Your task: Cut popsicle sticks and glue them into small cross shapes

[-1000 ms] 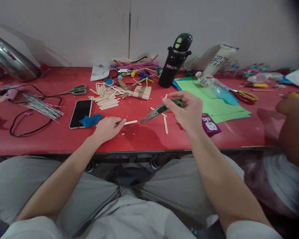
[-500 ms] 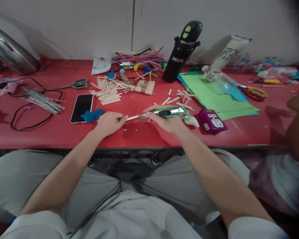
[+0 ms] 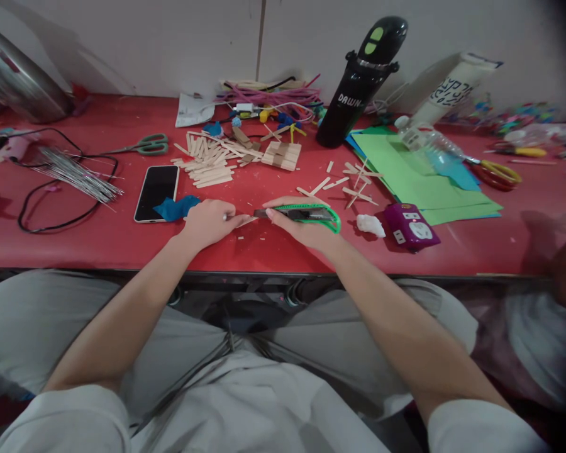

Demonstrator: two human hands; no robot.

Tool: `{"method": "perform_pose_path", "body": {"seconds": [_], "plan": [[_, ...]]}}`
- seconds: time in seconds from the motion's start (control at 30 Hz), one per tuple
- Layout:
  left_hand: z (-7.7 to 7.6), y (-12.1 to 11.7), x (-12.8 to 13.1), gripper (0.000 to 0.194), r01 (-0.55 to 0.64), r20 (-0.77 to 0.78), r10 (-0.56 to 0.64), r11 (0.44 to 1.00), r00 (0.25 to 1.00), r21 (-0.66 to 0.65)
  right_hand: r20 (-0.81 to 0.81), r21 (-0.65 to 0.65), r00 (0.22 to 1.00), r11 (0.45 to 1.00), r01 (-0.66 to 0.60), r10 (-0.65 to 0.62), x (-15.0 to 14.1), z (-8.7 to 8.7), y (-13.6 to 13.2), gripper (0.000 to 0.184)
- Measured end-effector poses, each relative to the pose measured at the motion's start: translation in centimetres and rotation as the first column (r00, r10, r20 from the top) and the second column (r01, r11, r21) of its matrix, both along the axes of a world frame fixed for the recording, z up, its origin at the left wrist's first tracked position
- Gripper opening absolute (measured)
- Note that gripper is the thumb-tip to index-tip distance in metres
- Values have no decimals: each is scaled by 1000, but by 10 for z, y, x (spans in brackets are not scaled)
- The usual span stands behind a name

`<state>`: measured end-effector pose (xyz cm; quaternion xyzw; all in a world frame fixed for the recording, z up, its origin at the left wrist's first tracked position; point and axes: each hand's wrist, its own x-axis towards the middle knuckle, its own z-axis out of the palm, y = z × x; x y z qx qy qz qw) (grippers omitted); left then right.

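Centre of frame: your left hand (image 3: 210, 223) pins a stick (image 3: 248, 221), fingers closed on its near end. Your right hand (image 3: 302, 228), just right of it, grips the green cutter (image 3: 306, 214), blade pointing left, at the stick's free end; whether they touch, can't tell. Left of your left hand: blue scrap (image 3: 177, 207) lying partly over 1 phone (image 3: 155, 194). Upper centre: stick pile (image 3: 207, 159). Right of centre: white lump (image 3: 370, 225) beside the purple adapter (image 3: 410, 227).
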<state>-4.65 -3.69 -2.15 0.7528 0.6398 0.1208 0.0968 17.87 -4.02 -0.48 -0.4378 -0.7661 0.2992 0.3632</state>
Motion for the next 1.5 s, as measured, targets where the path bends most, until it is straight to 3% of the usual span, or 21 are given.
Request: {"method": "perform_pose_path", "body": {"seconds": [0.2,0.33,0.53,0.63,0.73,0.87,1.07,1.33,1.5], "plan": [[-2,2,-3,53,-10,-16,10,1000,1000,16,106,30,990,995,-96,92,4,-3,9,22],[-3,1,-2,55,-4,-28,5,999,1000,38,63,-53,989,990,-128,131,3,-11,12,28],[21,-4,-23,36,63,112,-63,998,992,8,29,26,991,991,-133,132,6,-19,3,32],[34,-8,-42,28,49,52,-46,997,998,-65,53,48,986,986,-159,157,7,-19,-1,33],[34,-10,-52,25,33,-21,-35,996,999,-79,51,38,985,985,-169,167,5,-17,-2,34],[23,-12,-41,34,86,17,-85,995,996,-51,35,38,980,979,-199,198,4,-16,-2,34],[13,-20,-12,43,262,-110,-259,965,960,12,24,25,979,979,-201,201,5,-17,-2,32],[12,-29,6,38,125,-192,-116,992,974,33,9,-6,985,985,-170,170,-2,-16,-12,31],[9,-30,12,60,84,-166,-75,995,983,46,27,-26,989,989,-144,145,-6,-15,-16,29]]}}
